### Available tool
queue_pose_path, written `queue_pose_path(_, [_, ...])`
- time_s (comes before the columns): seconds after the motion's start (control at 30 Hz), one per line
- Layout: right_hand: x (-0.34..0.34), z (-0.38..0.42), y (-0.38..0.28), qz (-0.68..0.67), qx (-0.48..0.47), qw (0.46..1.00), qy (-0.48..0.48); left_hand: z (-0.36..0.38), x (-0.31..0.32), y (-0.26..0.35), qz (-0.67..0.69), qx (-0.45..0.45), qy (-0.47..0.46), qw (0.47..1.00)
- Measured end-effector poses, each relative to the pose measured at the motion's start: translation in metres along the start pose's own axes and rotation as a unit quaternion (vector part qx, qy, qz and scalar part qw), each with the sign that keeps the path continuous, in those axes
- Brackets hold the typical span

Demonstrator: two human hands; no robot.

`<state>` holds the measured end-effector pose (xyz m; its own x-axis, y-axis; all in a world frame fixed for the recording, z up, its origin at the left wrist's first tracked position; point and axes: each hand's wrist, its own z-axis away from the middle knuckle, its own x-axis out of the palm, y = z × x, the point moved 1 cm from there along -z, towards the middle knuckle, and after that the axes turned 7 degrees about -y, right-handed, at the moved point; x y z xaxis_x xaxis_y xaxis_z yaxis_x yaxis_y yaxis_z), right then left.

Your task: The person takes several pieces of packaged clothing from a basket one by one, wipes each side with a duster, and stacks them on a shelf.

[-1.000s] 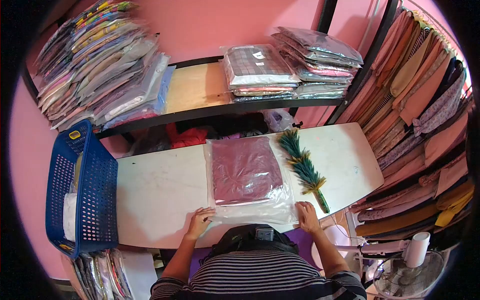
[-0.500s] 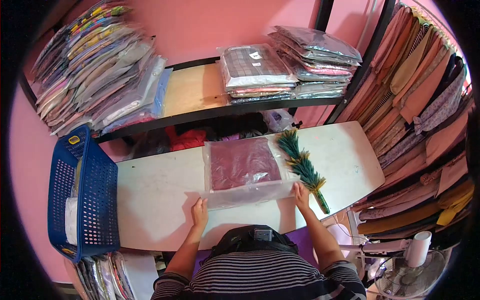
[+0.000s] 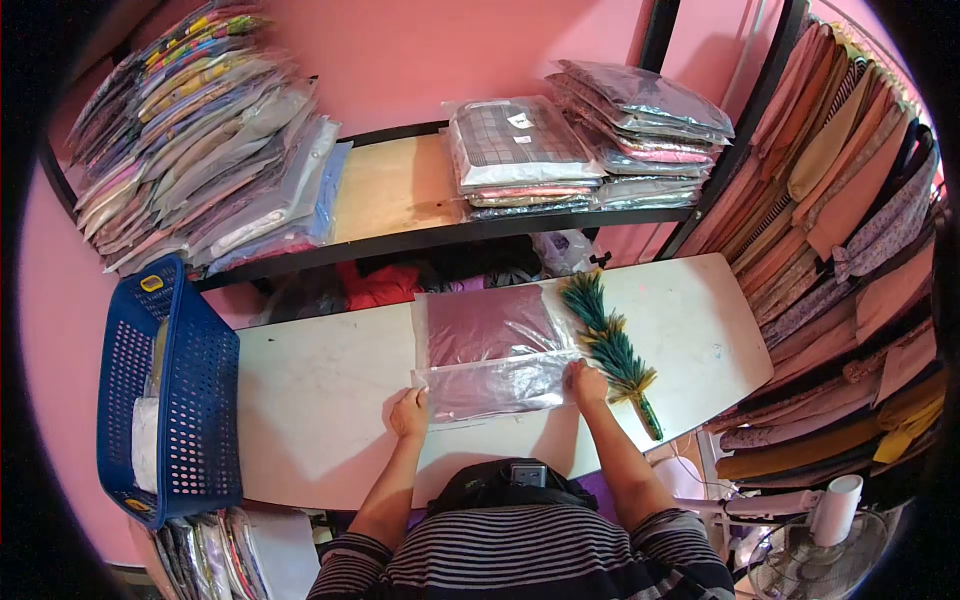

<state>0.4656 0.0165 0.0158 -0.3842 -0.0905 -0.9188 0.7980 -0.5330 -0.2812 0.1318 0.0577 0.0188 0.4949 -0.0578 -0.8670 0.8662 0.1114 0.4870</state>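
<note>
A folded maroon garment [image 3: 480, 328] lies inside a clear plastic bag [image 3: 500, 390] on the white table, with the bag's near end turned up over its lower part. My left hand [image 3: 409, 411] is closed at the near left corner of the bag, fingers curled against the plastic. At the right side of the same end, my right hand [image 3: 588, 384] pinches the plastic edge. Close to the right of the bag lies a green and yellow feathery duster [image 3: 612, 345], its handle toward me.
A blue perforated basket [image 3: 205, 400] stands at the table's left end. Stacks of bagged clothes [image 3: 525, 145] fill parts of the shelf [image 3: 390, 185] behind. Garments hang on a rack [image 3: 830, 230] at right, above a fan [image 3: 825, 555].
Both hands have moved slightly away from me, and the right one inward. The near end of the bag now lies folded farther over the maroon garment.
</note>
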Motion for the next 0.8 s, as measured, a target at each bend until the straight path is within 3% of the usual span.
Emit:
queue_pose_path(0.03, [-0.004, 0.004, 0.002, 0.000, -0.002, 1.000, 0.003, 0.000, 0.002, -0.003, 0.001, 0.001, 0.003, 1.000])
queue_pose_path(0.1, [-0.014, 0.018, 0.019, -0.085, -0.141, 0.955, 0.246, 0.000, 0.007, -0.007, 0.017, 0.039, 0.036, 0.998])
queue_pose_path(0.17, [-0.019, 0.034, 0.048, -0.023, -0.172, 0.898, 0.405, -0.001, 0.009, -0.007, 0.024, 0.040, 0.043, 0.998])
queue_pose_path(0.23, [-0.026, 0.049, 0.068, 0.036, -0.079, 0.879, 0.469, 0.001, 0.009, -0.008, 0.027, 0.042, 0.044, 0.998])
queue_pose_path(0.27, [-0.026, 0.053, 0.081, 0.038, -0.079, 0.879, 0.468, 0.000, 0.009, -0.008, 0.012, 0.039, 0.046, 0.998])
queue_pose_path(0.33, [-0.022, 0.055, 0.107, 0.078, 0.061, 0.967, 0.236, 0.000, 0.008, -0.006, -0.001, 0.039, 0.045, 0.998])
queue_pose_path(0.43, [-0.032, 0.052, 0.113, 0.010, 0.094, 0.984, 0.152, 0.001, 0.007, -0.006, 0.004, 0.057, 0.046, 0.997])
queue_pose_path(0.5, [-0.040, 0.063, 0.090, -0.062, -0.004, 0.972, 0.226, 0.000, 0.008, -0.006, -0.009, 0.051, 0.047, 0.998])
queue_pose_path(0.57, [-0.045, 0.083, 0.047, -0.104, -0.084, 0.968, 0.213, 0.000, 0.007, -0.006, -0.010, 0.046, 0.042, 0.998])
queue_pose_path(0.63, [-0.022, 0.097, 0.026, -0.109, -0.218, 0.963, 0.118, 0.001, 0.008, -0.005, -0.012, 0.044, 0.035, 0.998])
queue_pose_path(0.7, [-0.015, 0.113, 0.000, 0.061, -0.320, 0.945, 0.016, 0.001, 0.007, -0.005, 0.000, 0.070, 0.060, 0.996])
queue_pose_path(0.8, [0.032, 0.100, 0.031, 0.132, -0.265, 0.954, 0.055, 0.002, 0.006, -0.006, -0.018, 0.054, 0.043, 0.997])
